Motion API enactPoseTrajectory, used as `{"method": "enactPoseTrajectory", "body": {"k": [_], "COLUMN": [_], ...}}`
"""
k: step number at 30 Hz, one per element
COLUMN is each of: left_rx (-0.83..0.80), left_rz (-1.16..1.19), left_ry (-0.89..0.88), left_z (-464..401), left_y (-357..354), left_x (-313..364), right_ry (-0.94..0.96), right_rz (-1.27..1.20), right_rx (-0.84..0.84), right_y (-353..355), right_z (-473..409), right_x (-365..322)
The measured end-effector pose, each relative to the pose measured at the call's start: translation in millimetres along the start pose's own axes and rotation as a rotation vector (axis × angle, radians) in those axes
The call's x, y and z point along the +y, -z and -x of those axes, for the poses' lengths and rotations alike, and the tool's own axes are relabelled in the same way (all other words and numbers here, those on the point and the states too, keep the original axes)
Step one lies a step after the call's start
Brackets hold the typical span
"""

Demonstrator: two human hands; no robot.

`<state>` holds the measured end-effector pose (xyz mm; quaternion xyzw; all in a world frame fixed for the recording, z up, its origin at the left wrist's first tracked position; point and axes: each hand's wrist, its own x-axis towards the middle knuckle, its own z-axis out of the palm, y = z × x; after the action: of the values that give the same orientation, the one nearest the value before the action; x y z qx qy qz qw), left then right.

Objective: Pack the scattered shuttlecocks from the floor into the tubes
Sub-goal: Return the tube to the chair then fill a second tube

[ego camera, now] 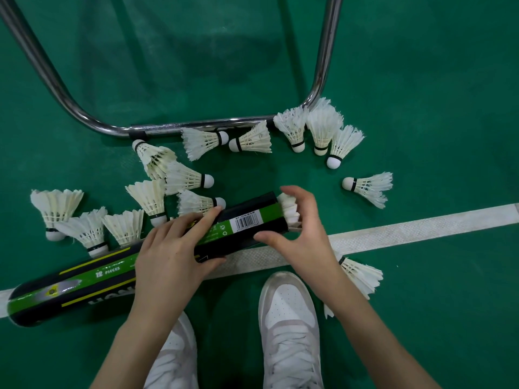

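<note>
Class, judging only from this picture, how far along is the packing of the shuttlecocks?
Done: can't tell; the tube hides its contents. In hand: left hand steadies it while right hand pushes a shuttlecock into its mouth. Left: over a dozen loose shuttlecocks remain on the floor.

Black-and-green tube (112,273) lies slanted, a shuttlecock (289,208) protruding from its open end. White feathered shuttlecocks (196,141) lie scattered around it.

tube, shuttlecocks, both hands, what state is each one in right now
tube: lying tilted across the white line, right end open
shuttlecock in tube mouth: partly inserted, feathers sticking out
left hand: gripping the tube's middle
right hand: fingers around the protruding shuttlecock
loose shuttlecocks: scattered on the floor, unpacked
</note>
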<state>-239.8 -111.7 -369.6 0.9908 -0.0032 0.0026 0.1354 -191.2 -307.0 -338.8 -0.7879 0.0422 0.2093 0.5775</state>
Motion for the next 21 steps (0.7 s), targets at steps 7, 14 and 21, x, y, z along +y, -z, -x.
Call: {"method": "enactPoseTrajectory", "body": {"k": [7,14,21], "left_rx": [-0.012,-0.019,-0.034], "left_rz": [0.004,0.014,0.013], "left_ry": [-0.002,-0.009,-0.007], "left_z": [1.6,2.4,4.3], "left_y": [0.5,1.7,1.9], "left_x": [-0.3,0.4,-0.9], "right_ry": [0.028,-0.014,0.010], "right_rz": [-0.056,-0.066,-0.025], "right_rx": [0.033,0.001,-0.061], "right_y": [-3.1,-0.6,-4.7], "right_z": [-1.3,-3.0,-4.2], "right_x": [0.0,-1.3,2.9]}}
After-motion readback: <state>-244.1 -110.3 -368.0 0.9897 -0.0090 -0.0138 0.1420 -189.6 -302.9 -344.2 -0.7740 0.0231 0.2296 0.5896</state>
